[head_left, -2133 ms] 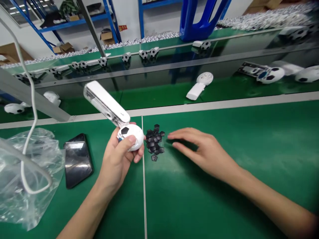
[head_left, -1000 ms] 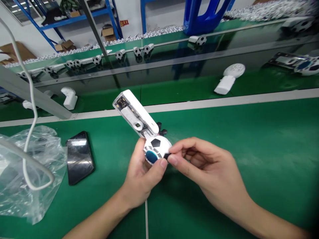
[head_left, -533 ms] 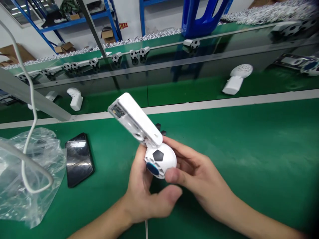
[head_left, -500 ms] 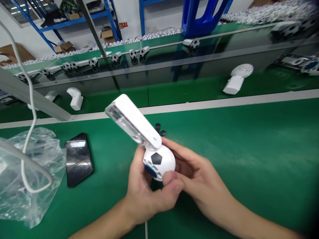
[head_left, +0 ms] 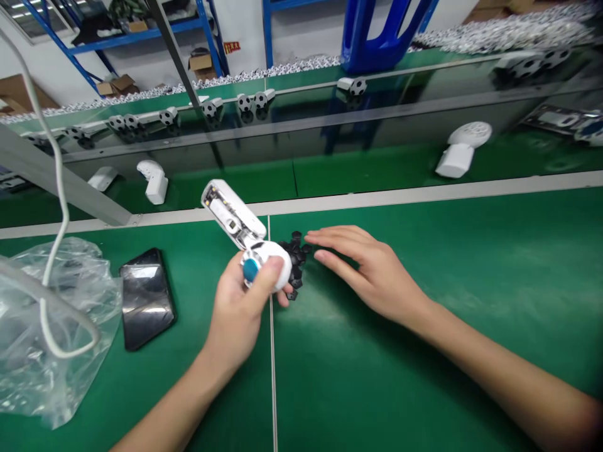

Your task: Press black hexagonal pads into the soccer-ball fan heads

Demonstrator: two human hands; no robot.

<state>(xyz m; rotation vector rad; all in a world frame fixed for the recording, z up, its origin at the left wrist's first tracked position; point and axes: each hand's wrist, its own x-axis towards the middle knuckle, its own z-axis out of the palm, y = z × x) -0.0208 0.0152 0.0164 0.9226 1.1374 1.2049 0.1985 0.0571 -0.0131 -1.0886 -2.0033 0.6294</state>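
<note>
My left hand [head_left: 242, 301] is wrapped round the ball-shaped head of a white football-patterned device [head_left: 233, 216]. Its long arm points up and left, with circuit parts showing along the uncovered side, and a blue disc is visible on the head. Just right of the device, a small heap of black pentagon-like pieces [head_left: 296, 254] lies on the green tabletop, partly hidden by the device. Beside that heap is my right hand [head_left: 372, 270], fingers stretched out and nothing visible in them; whether the fingertips touch a piece I cannot tell.
A black phone [head_left: 147, 298] and clear plastic bag [head_left: 51, 376] lie at left, with a white cable [head_left: 59, 194] hanging over the bag. Beyond the table edge is a belt [head_left: 348, 166] carrying white parts [head_left: 459, 150]. Several football devices [head_left: 261, 99] line its far side.
My right hand has let go of the device and moved to the black pieces. My left hand has shifted left with the device, turning it so its uncovered side shows more.
</note>
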